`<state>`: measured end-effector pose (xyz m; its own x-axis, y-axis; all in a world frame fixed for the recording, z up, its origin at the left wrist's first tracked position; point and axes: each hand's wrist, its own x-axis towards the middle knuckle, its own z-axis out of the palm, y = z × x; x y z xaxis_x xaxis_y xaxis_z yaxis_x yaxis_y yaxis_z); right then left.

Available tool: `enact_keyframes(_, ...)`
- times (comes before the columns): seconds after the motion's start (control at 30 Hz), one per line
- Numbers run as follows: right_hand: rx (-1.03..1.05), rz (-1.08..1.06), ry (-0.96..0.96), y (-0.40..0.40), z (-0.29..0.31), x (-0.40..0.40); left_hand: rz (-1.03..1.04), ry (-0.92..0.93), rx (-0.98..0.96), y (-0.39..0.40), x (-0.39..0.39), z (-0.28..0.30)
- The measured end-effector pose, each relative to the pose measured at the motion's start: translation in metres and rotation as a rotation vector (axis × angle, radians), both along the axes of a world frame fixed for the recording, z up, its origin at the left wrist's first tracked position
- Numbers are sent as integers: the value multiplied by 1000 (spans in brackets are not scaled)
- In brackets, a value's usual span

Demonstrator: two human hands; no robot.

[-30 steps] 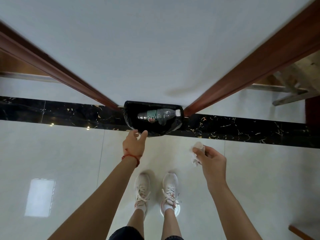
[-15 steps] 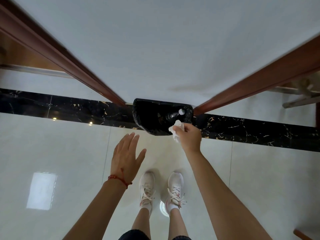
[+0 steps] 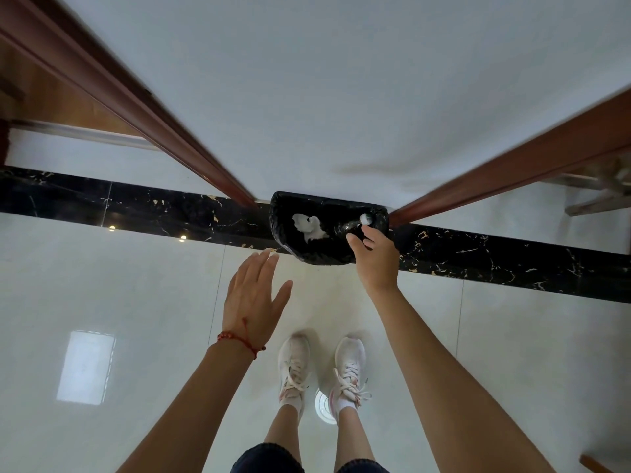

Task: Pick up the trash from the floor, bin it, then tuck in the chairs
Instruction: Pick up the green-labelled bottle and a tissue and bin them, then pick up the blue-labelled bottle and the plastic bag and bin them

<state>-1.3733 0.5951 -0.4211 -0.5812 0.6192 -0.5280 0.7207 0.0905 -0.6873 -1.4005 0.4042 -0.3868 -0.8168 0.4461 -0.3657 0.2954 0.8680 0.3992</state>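
A black-lined bin stands on the floor against the white wall, between two brown door frames. Inside it lie a crumpled white tissue and a clear plastic bottle with a white cap. My right hand hovers over the bin's right rim, fingers loosely curled and holding nothing. My left hand is spread flat in the air, left of and in front of the bin, a red string on its wrist.
Glossy white floor tiles with a black marble strip along the wall. Brown door frames flank the bin. A wooden piece shows at the far right, and a brown edge at the bottom right corner. My white shoes stand close to the bin.
My right hand carried the white tissue to the bin and let it go; the tissue now lies inside. My left hand drew back from the bin's rim and opened flat.
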Motion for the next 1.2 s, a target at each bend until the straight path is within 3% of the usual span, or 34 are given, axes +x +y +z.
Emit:
enact_keyframes(0.23,382,388,52,-3,47,33,-20,40,11,11,-2,36)
enact_keyframes(0.47,686,524,36,3,115,63,-75,91,14,22,3,93)
enact_keyframes(0.9,705,518,65,15,243,119,-118,164,21,25,49,215)
enact_keyframes(1.2,719,357,49,31,286,167,-269,182,55,51,58,265)
